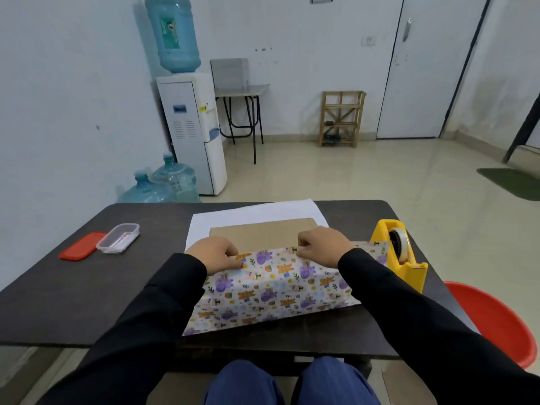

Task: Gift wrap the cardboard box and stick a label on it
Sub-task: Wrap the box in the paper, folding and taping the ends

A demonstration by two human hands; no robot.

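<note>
Cardboard box [263, 232] sits just beyond the left hand [214, 254] and right hand [321, 244], both pinching the gift wrap [277, 287] edge. Keep it taut and square imo.

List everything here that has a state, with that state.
Cardboard box: lying flat, near part covered by paper, far top bare.
Wrapping paper: near edge pulled up over the box.
Left hand: pinches the paper's edge.
Right hand: pinches the paper's edge.
Plastic container: open, lid off.
Red lid: flat beside the container.
Tape dispenser: upright, roll loaded.
</note>
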